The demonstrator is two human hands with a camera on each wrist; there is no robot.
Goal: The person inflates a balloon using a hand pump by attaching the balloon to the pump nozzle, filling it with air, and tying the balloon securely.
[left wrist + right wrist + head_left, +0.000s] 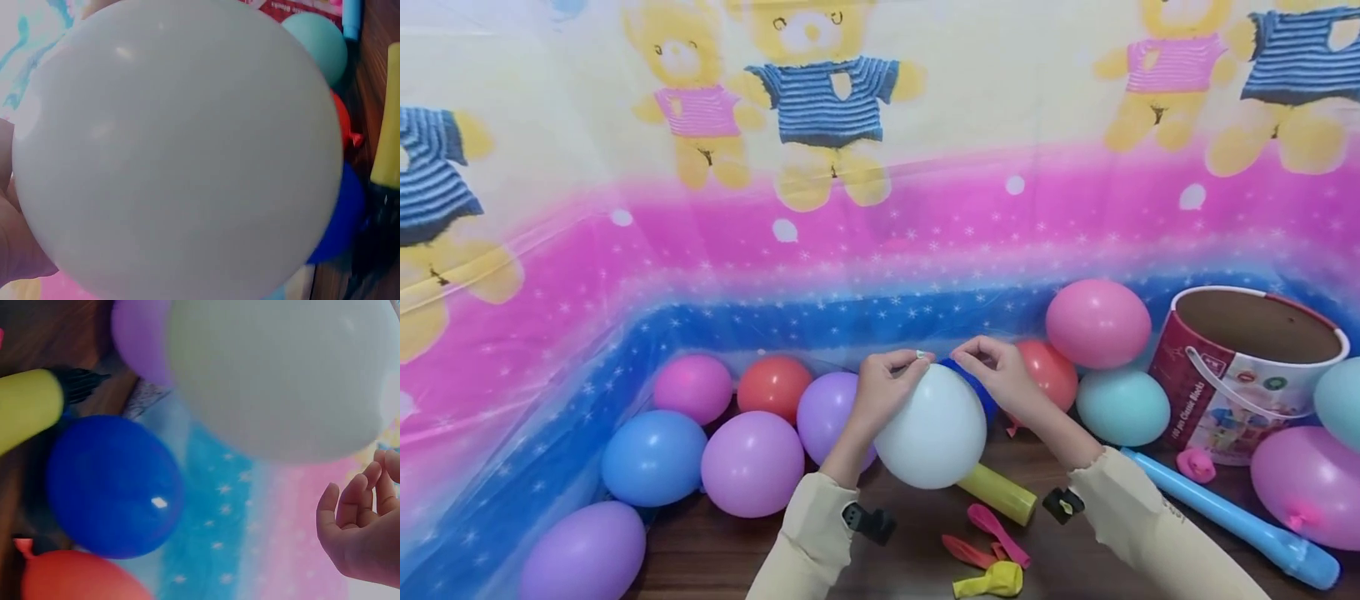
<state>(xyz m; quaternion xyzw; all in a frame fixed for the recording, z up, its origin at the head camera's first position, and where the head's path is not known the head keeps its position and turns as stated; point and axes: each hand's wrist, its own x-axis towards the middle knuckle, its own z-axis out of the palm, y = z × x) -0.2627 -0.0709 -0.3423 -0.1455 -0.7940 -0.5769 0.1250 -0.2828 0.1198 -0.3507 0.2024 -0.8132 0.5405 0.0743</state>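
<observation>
A white inflated balloon (931, 429) hangs below my two hands and fills most of the left wrist view. My left hand (886, 387) pinches its neck at the top, where a small pale tip shows between thumb and finger. Just to the right, my right hand (1000, 377) is raised beside the balloon with its fingers loosely bent. In the right wrist view, nothing shows between the right fingertips (378, 464). A dark blue balloon (115, 487) lies behind the white one, partly hidden by it in the head view.
Several inflated balloons, including a light blue one (655, 458), line the left side. A yellow pump (1000, 493) and limp balloons, one yellow (992, 579), lie on the dark table in front. At right stand a bucket (1180, 367) and a blue tube (1232, 517).
</observation>
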